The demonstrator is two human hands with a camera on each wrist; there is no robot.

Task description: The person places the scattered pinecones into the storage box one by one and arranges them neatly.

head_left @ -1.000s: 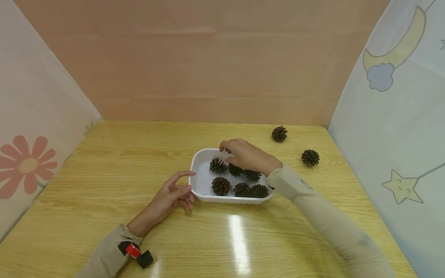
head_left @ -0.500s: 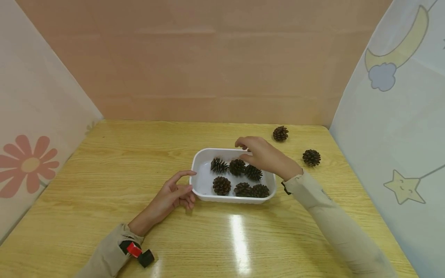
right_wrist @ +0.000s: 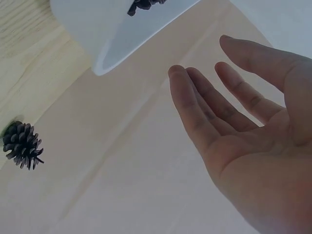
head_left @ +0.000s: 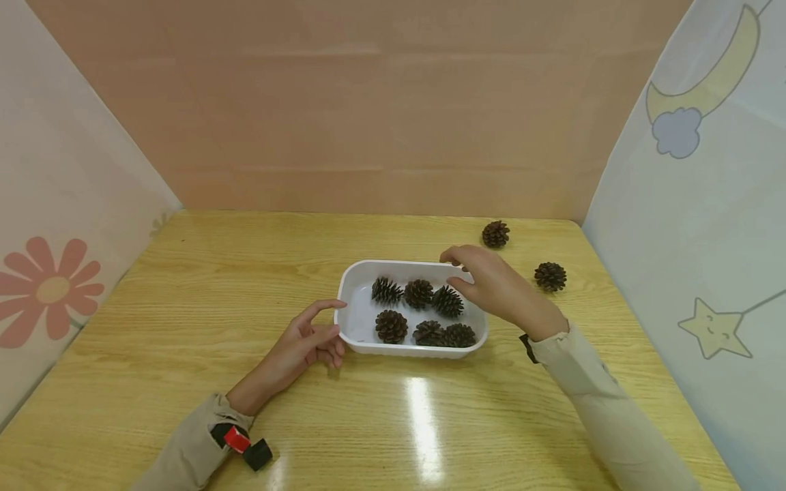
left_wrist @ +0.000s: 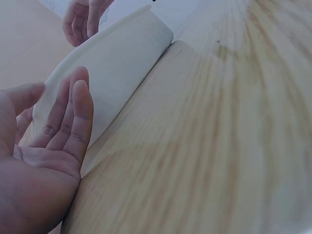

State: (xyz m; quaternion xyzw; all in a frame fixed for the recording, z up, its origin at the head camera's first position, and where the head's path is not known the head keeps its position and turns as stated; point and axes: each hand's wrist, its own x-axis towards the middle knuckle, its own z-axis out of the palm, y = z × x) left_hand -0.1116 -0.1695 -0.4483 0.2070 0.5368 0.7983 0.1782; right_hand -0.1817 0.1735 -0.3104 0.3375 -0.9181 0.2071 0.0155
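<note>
A white plastic tray (head_left: 362,349) stands on the table with several brown pine cones (head_left: 391,327) inside, mostly toward its middle and right. My left hand (head_left: 307,344) rests at the tray's left end, index finger and thumb at the rim. In the left wrist view the other fingers (left_wrist: 80,114) lie fairly straight alongside the tray's wall. Over the tray's right back corner is my right hand (head_left: 491,283), thumb and fingers spread apart. The right wrist view shows its palm and fingers (right_wrist: 192,105) holding nothing.
Two more pine cones lie on the wooden table (head_left: 233,259): one near the back edge (head_left: 495,234), the other farther right (head_left: 550,276). A tan backdrop (head_left: 381,116) rises behind the table, with printed panels on both sides.
My right hand has moved right, from above the pine cones in the tray to the tray's right back corner, uncovering the cones. My left hand and the tray have stayed in place.
</note>
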